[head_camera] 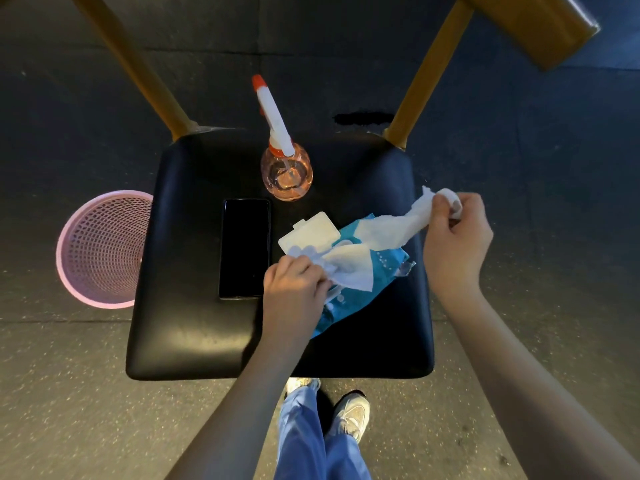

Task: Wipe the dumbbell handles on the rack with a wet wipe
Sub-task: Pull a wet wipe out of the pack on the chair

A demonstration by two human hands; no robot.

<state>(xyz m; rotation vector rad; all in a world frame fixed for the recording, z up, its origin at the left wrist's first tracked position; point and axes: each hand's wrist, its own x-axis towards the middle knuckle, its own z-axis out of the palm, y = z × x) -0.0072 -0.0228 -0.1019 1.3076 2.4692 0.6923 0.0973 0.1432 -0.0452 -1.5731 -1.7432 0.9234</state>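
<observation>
While a person stands over a black chair seat (194, 323), both hands are at a pack of wet wipes (381, 268) lying on it. On the floor at the far left sits a pink mesh basket (86, 237), just beside the seat's edge. On the seat a dark phone (244, 247) lies flat, its long side running away from the person. Just right of it, the left hand (294, 289) pinches a fold of white sheet low over the pack, by its open lid (308, 233). Behind them a pink spray bottle (286, 174) stands upright. From the slanting blue pack a wipe (391, 225) stretches up and to the right. Its long axis points at the right hand (457, 233), which grips the far end in curled fingers near the seat's right edge. Whether the hands hold one sheet or two cannot be told. The right hand looks best placed to carry the wipe off, and open floor lies to its right. No dumbbells or rack are in view.
</observation>
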